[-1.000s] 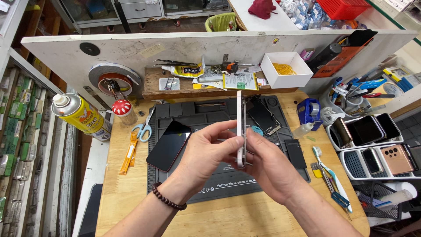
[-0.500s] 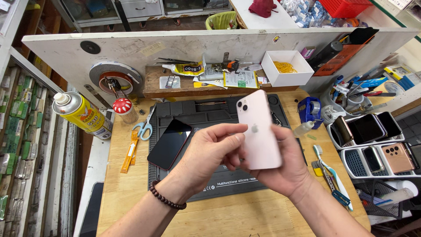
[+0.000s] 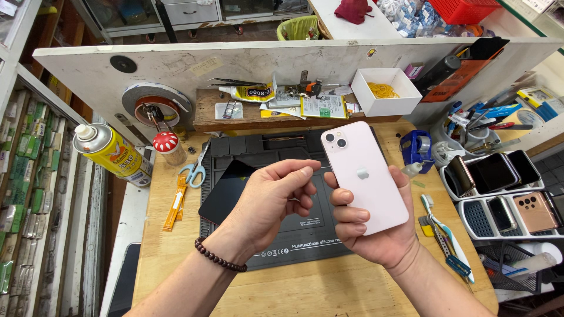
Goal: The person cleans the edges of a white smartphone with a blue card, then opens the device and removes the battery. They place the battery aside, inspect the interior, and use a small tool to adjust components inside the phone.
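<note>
pink phone is gripped back-up in the right hand — the left hand, loosely curled and holding nothing, is kept just beside it above the black mat.

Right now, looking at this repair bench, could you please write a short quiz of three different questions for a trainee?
1. True or false: the pink smartphone shows its back side with two camera lenses.
2. Which hand holds it? A) left hand B) right hand
3. Fill in: the scissors with blue handles lie to the ___ of the black work mat in the picture.

Key: 1 true; 2 B; 3 left
</note>
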Motion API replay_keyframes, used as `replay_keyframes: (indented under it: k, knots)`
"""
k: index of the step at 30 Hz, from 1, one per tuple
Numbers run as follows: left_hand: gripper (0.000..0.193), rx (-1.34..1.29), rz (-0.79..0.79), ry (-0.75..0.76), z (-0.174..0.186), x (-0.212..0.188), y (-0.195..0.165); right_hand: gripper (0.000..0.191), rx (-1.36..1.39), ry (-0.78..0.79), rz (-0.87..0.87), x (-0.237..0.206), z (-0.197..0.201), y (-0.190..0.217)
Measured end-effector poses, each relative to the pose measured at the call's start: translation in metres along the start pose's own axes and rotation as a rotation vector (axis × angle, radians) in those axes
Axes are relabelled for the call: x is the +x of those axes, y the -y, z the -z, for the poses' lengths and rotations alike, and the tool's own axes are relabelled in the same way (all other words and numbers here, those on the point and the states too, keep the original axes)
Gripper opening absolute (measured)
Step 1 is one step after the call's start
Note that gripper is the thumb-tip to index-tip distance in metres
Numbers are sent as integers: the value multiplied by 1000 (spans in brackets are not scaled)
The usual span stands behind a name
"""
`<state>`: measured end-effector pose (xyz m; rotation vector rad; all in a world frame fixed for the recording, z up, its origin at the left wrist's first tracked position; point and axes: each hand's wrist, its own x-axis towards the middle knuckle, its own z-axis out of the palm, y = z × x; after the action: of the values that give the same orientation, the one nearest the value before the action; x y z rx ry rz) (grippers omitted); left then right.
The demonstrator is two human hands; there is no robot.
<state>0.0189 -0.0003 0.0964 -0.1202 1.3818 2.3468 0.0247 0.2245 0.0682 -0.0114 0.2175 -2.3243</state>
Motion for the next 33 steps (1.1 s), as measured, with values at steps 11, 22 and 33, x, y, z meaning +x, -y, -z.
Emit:
replay_keyframes:
  k: [11,22,33]
  knots:
    - [44,139,-104,-55,-2,16,-10,89,19,-1,-34,-2,-1,-9]
    - [41,154,-67,-26,3,21,-8,87,39,1,-49,-4,-3,-10]
    - [38,602,-241,-248,-2,40,2,85,-54,-141,-112,4,-10,-19]
